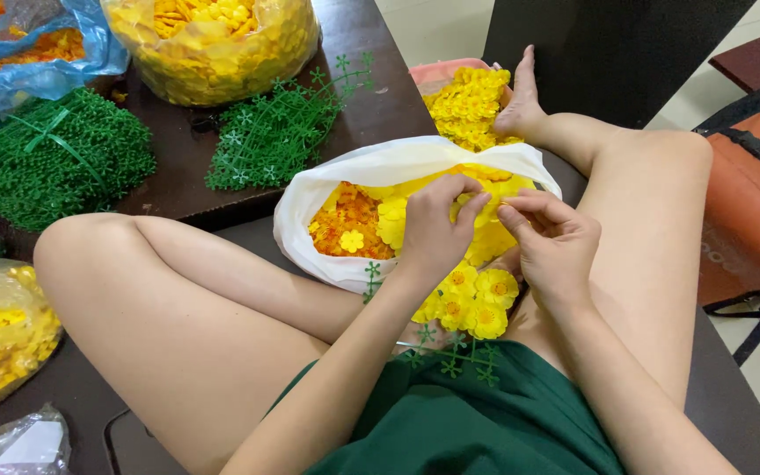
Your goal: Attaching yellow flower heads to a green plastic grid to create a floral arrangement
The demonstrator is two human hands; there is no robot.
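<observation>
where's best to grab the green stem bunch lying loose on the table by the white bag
Probably take the stem bunch at its lower left end, where the stalks pack close, coming from above. The upper right end near the yellow petal bag fans into thin separate tips that would slip or bend. It lies flat on the table, free of the white bag.

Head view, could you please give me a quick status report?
Both hands, left and right, pinching yellow flower pieces over the white bag. Assembled flower sprig on lap. Nothing in the way.
</observation>
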